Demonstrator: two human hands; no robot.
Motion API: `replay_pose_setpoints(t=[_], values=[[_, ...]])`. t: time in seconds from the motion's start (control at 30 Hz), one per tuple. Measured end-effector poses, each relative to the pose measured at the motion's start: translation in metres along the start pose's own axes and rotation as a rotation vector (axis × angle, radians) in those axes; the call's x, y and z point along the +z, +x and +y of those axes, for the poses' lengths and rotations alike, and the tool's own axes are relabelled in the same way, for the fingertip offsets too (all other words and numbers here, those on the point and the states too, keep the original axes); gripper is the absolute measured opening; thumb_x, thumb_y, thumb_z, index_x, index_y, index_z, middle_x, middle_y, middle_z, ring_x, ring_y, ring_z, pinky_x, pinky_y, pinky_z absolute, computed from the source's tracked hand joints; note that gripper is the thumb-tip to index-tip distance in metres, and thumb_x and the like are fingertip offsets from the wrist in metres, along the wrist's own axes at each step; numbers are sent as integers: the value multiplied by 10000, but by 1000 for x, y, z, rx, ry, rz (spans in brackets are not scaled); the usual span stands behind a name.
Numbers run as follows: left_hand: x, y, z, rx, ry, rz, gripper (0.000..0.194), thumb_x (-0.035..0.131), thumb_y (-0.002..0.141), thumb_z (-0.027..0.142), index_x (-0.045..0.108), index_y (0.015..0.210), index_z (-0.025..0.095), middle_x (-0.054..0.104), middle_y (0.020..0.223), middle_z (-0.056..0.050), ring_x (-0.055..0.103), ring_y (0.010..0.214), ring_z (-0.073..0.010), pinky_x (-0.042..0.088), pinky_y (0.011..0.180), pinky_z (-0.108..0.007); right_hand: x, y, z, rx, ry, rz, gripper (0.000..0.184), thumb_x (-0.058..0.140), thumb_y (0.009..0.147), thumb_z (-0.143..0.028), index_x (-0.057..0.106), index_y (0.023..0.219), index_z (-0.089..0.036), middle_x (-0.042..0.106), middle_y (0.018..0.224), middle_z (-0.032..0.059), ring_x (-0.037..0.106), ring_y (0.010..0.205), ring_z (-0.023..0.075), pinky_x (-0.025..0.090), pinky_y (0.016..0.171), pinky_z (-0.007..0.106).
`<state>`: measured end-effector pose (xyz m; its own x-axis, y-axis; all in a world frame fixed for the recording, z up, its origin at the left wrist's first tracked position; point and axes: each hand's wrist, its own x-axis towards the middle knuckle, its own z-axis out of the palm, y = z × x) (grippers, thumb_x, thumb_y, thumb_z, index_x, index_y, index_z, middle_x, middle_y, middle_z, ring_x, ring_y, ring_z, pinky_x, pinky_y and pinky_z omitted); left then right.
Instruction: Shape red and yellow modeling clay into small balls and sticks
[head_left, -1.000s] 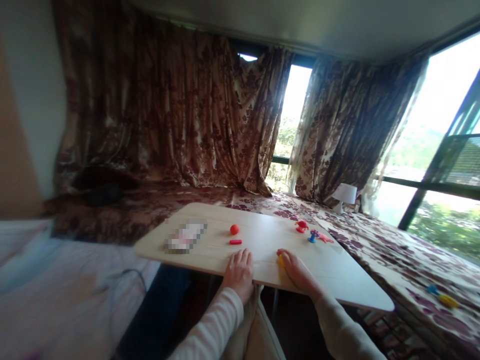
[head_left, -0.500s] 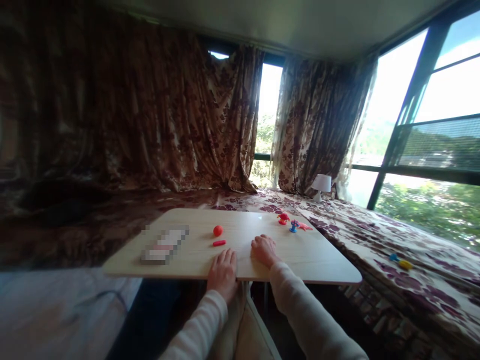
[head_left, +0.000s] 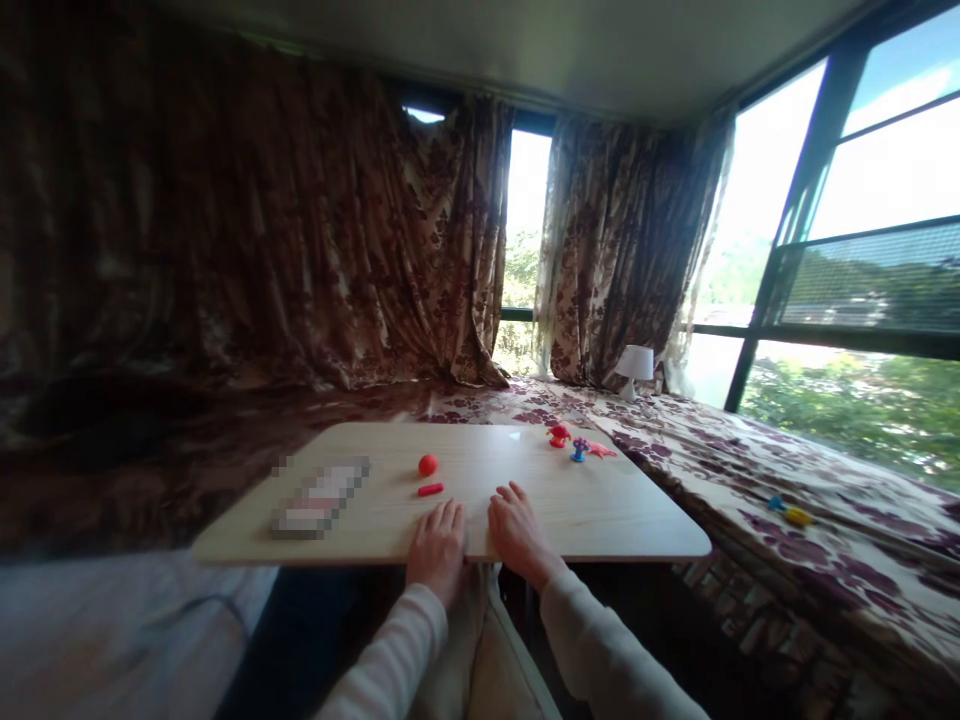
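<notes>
A pale wooden table (head_left: pixel 360 445) stands in front of me. My left hand (head_left: pixel 436 540) lies flat on its near edge, fingers stretched out. My right hand (head_left: pixel 514 530) rests just beside it, fingers curved down onto the top; whether anything lies under it I cannot see. A red ball (head_left: pixel 427 464) and a short red stick (head_left: pixel 430 489) lie a little beyond my left hand. Small red, blue and orange toy pieces (head_left: pixel 576 446) sit near the far right corner of the table.
A blurred-out flat object (head_left: pixel 319 497) lies on the table's left part. Patterned bedding (head_left: pixel 795 470) surrounds the table, with a blue and yellow toy (head_left: pixel 787 513) on it at right. A small white lamp (head_left: pixel 636 368) stands by the curtains (head_left: pixel 337 250) and windows.
My right hand has slid left along the table to sit beside my left hand; a yellow piece seen at it a second ago no longer shows. The view has turned right.
</notes>
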<state>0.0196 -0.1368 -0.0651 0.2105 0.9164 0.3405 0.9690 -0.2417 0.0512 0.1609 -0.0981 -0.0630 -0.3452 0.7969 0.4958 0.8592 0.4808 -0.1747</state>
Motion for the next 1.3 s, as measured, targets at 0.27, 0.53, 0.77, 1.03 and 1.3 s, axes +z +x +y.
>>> replay_pose_setpoints(t=[0.27, 0.53, 0.77, 1.03, 1.3], values=[[1, 1, 0, 7, -14, 28, 599, 521, 699, 185, 440, 1285, 93, 458, 1361, -123, 372, 1266, -234, 282, 1075, -368, -6, 41, 25, 248, 58, -140, 266, 474, 842, -316, 661, 902, -137, 649, 997, 132, 590, 974, 223, 428, 859, 340], [6, 2, 0, -5, -47, 45, 586, 517, 720, 211, 437, 1286, 81, 448, 1364, -132, 362, 1268, -247, 272, 1075, -374, -8, -14, 36, 130, 121, -28, 389, 346, 883, -180, 511, 1226, -95, 478, 1319, 152, 440, 1223, 213, 357, 1012, 356], [-1, 1, 0, 6, 18, -32, 540, 450, 768, 167, 410, 1302, 103, 422, 1387, -126, 349, 1283, -240, 281, 1065, -399, -6, -26, -8, 38, 83, 192, 263, 379, 880, -166, 639, 862, -197, 590, 1099, 84, 484, 1099, 210, 405, 934, 338], [-4, 5, -43, 279, 30, -102, 649, 472, 712, 99, 353, 1337, 227, 390, 1403, -82, 338, 1274, -228, 317, 1008, -401, -23, -38, 25, 59, -8, 155, 209, 408, 887, -245, 569, 1013, -199, 604, 982, 61, 558, 907, 188, 417, 807, 304], [-21, 1, -42, 282, 112, -184, 601, 390, 778, 64, 336, 1351, 237, 363, 1429, -89, 324, 1294, -231, 327, 997, -423, -20, -36, 20, 60, -60, 135, 217, 378, 898, -248, 567, 998, -215, 607, 973, 55, 552, 896, 183, 397, 786, 288]])
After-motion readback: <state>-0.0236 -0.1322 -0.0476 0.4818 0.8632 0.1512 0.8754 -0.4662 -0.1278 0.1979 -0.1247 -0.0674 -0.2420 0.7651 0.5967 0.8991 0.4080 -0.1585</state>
